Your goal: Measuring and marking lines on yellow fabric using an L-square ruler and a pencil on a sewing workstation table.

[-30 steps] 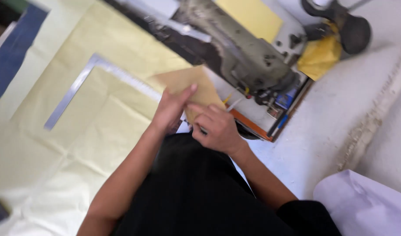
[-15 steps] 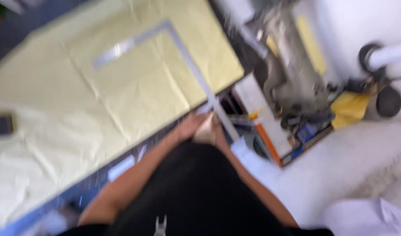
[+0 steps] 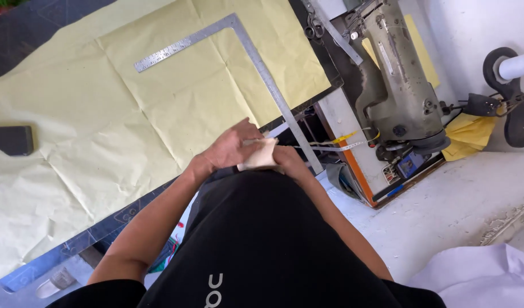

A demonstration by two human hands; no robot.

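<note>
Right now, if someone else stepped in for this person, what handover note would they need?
Left hand and right hand meet close to the body, both gripping a small folded piece of tan paper.
The L-shaped metal ruler lies untouched on the large yellow paper sheet covering the table.
Sewing machine stands to the right, unused.
Done: the paper is folded small. No marks show on the big sheet.

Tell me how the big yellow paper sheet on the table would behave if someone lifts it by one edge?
The yellow paper sheet would probably flop and bend, since it shows many fold creases. It looks thin, so likely light. The metal L-square ruler lying on it may slide off.
</note>
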